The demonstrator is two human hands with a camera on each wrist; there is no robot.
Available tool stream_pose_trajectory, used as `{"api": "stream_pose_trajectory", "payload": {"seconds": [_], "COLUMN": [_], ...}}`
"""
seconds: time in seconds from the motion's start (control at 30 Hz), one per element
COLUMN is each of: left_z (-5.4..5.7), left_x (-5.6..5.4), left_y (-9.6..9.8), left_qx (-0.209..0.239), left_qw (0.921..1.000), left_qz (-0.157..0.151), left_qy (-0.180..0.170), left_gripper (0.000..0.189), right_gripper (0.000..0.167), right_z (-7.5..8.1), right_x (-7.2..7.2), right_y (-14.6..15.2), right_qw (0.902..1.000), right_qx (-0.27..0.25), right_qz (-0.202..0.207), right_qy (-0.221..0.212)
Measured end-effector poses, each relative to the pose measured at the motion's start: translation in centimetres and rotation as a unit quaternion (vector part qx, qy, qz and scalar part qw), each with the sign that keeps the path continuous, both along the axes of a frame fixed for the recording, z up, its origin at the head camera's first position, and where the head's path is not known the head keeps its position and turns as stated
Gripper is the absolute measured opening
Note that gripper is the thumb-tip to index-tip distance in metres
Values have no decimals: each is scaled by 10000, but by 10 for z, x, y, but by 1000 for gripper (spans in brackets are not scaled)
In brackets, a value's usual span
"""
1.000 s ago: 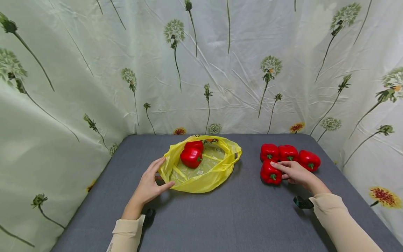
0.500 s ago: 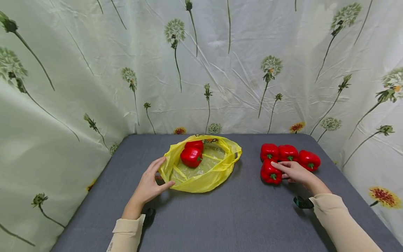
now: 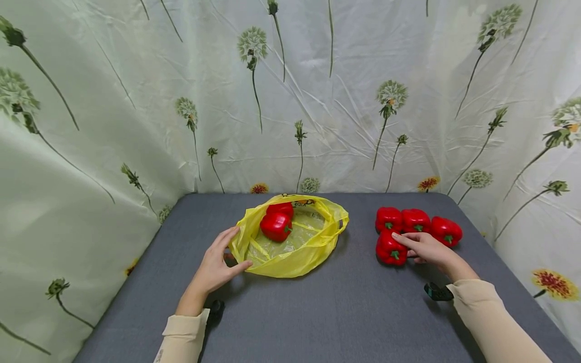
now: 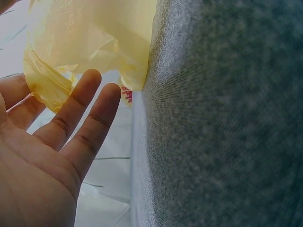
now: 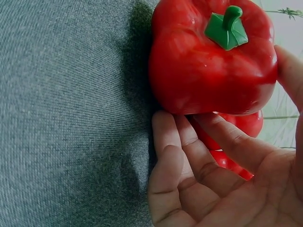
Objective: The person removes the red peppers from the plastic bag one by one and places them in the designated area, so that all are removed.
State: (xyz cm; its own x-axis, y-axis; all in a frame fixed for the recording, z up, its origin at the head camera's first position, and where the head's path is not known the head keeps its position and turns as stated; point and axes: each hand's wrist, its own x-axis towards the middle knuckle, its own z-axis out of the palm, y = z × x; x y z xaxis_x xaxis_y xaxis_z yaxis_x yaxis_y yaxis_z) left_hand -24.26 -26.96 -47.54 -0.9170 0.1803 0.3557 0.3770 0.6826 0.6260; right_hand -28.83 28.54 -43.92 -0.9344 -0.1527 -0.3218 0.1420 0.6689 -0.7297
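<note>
A yellow plastic bag (image 3: 299,264) stands with its mouth spread wide, two red bell peppers (image 3: 275,227) lying inside. My left hand (image 3: 213,267) is at the bag's left side, thumb by the front rim and fingers extended along the side. In the left wrist view, the fingers (image 4: 87,120) are nearly straight against the thin yellow plastic. At the right, my right hand (image 3: 426,249) holds a red bell pepper (image 5: 213,61) with a green stem, the thumb over its top and the fingers at its side. This pepper is close over the grey cloth.
Three more red bell peppers (image 3: 415,220) sit in a row just behind the held one. The grey table (image 3: 317,317) ends at a white curtain (image 3: 317,101) printed with dandelions. Black wrist devices (image 3: 438,291) show under both sleeves.
</note>
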Motion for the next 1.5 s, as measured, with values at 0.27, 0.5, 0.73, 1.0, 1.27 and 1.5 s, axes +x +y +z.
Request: {"api": "stream_pose_trajectory", "payload": {"seconds": [0.27, 0.5, 0.73, 1.0, 1.27, 1.5], "left_z": [1, 0, 1, 1, 2, 2], "left_x": [-1, 0, 0, 0, 1, 2], "left_y": [0, 0, 0, 0, 0, 1], "left_qx": [-7, -30, -47, -43, -37, 8], "left_qw": [10000, 10000, 10000, 9999, 9999, 10000], "left_qz": [5, 20, 39, 70, 46, -25], "left_qy": [8, -5, -43, -119, -103, -36], "left_gripper": [92, 91, 91, 91, 92, 93], "right_gripper": [89, 88, 89, 87, 81, 79], "right_z": [2, 2, 6, 16, 30, 41], "right_x": [1, 1, 1, 3, 2, -1], "right_y": [-1, -1, 1, 4, 7, 6], "right_qw": [10000, 10000, 10000, 9999, 9995, 9983], "right_qx": [-47, -41, -11, 104, 207, 50], "right_qz": [0, 34, 43, 49, -37, -308], "right_qy": [-35, -23, -49, -14, 234, 494]}}
